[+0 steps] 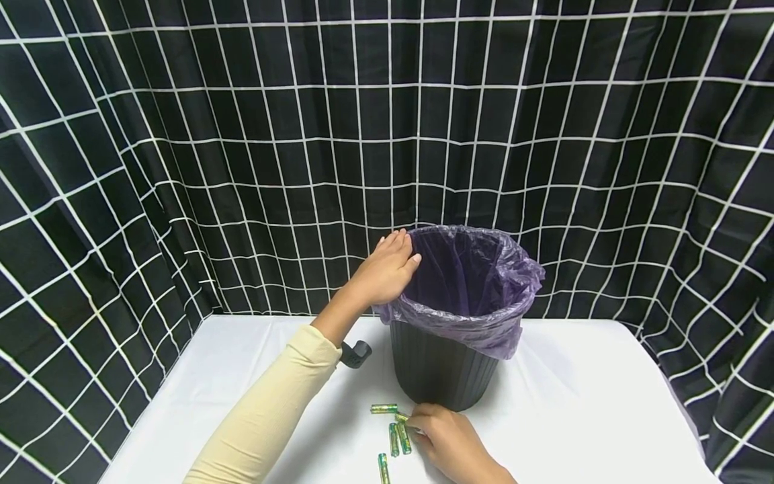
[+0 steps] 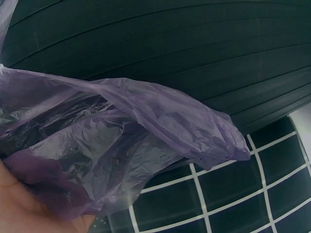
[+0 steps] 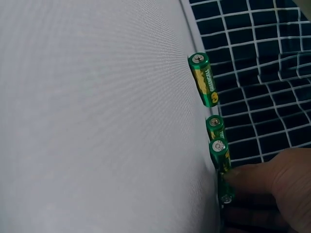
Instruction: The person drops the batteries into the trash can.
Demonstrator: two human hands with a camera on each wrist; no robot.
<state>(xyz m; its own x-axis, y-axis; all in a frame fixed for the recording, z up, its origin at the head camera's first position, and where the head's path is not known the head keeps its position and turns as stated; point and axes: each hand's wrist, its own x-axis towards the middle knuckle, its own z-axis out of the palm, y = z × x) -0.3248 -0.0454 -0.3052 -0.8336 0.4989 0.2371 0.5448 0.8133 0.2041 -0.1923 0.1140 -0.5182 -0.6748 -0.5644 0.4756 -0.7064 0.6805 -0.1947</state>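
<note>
My left hand [image 1: 389, 267] rests on the left rim of a black ribbed bin [image 1: 447, 366], fingers lying straight and thumb apart. Under it is the purple bin bag [image 1: 459, 321], folded over the rim; in the left wrist view part of the hand shows through the film. Low in front of the bin, my right hand [image 1: 450, 440] pinches a green-and-gold AA battery [image 3: 225, 180] with the thumb against its side; the other fingers are mostly in shadow. Several more such batteries lie on the white cloth beside that hand, including an upright-pointing pair [image 1: 394, 439] and a sideways one [image 1: 383, 408].
A small black curved object [image 1: 355, 353] lies left of the bin, partly behind my left forearm. One battery [image 1: 383, 467] lies near the front of the white-covered table [image 1: 568, 403]. Black curtain with a white grid [image 1: 387, 154] surrounds the back and sides.
</note>
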